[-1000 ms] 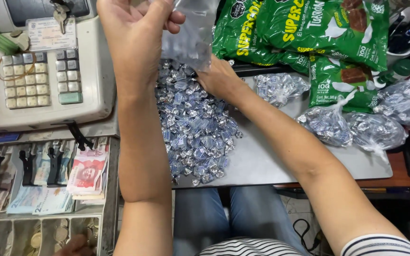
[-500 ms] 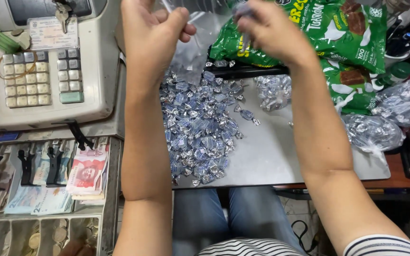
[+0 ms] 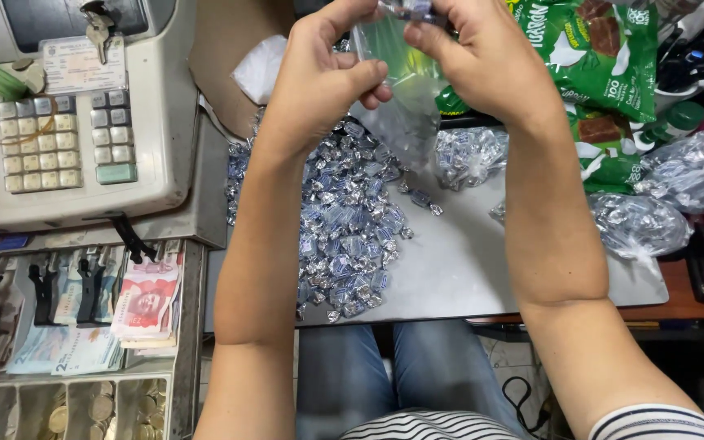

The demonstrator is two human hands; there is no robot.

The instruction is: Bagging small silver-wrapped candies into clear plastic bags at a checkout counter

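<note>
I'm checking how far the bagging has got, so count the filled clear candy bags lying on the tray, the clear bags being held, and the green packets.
Filled clear candy bags: 3
Clear bag held up in both hands: 1
Green packets, as far as visible: 2
Total: 6

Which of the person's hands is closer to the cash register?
Left. The left hand is raised just right of the cash register, pinching a clear bag; the right hand is farther right, beyond the bag.
</note>
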